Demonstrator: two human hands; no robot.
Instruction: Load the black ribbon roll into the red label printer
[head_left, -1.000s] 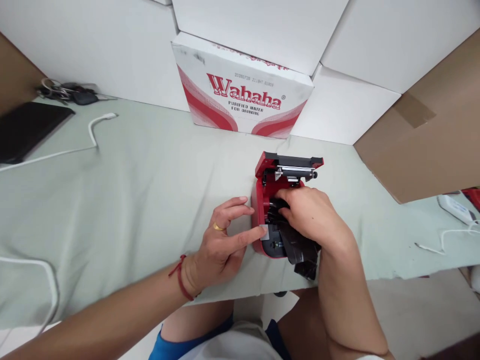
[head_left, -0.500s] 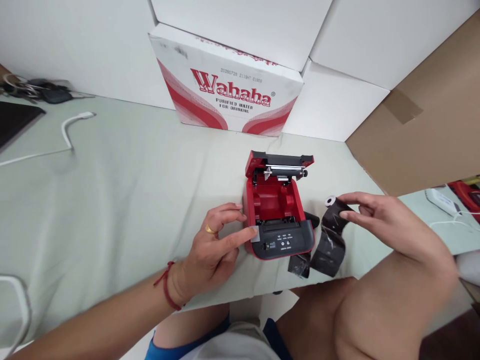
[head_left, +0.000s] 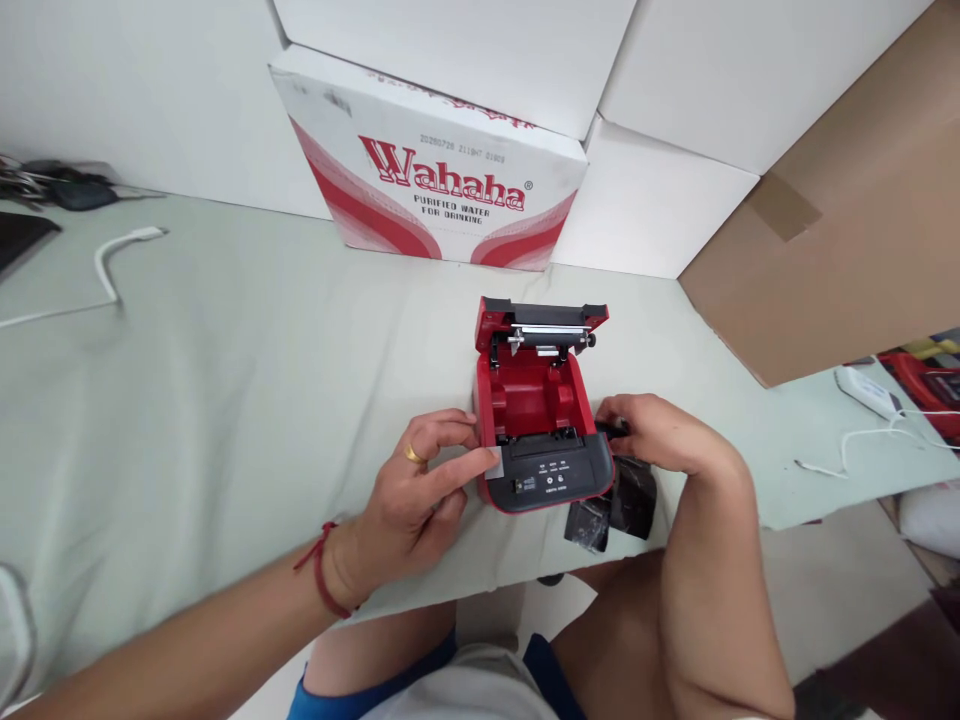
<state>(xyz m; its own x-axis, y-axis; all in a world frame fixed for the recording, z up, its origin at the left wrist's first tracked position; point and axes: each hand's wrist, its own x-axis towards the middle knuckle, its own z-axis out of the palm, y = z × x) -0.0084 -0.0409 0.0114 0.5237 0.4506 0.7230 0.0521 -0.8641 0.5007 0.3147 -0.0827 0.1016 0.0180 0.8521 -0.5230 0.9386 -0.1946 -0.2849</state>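
A small red and black printer (head_left: 551, 470) stands on the pale green cloth with its lid raised and its red inner bay bare. At its left front corner my left hand (head_left: 420, 490) has the index fingertip on a small grey piece (head_left: 496, 463), the other fingers bent beside the casing. My right hand (head_left: 649, 428) is at the printer's right side, its fingers closed round a dark piece there, mostly hidden. Beneath that hand, a crumpled black ribbon (head_left: 634, 500) lies by the printer's front right corner.
Behind the printer stands a white and red Wahaha box (head_left: 450, 190) against white boxes. A brown carton (head_left: 840, 230) is at the right. Keys (head_left: 75, 185) and a white cable (head_left: 109, 262) lie at the left.
My right hand has moved left to the printer's side, from the ribbon's white-ended roll it held up. The ribbon sits lower and the roll no longer shows. The view has shifted slightly.
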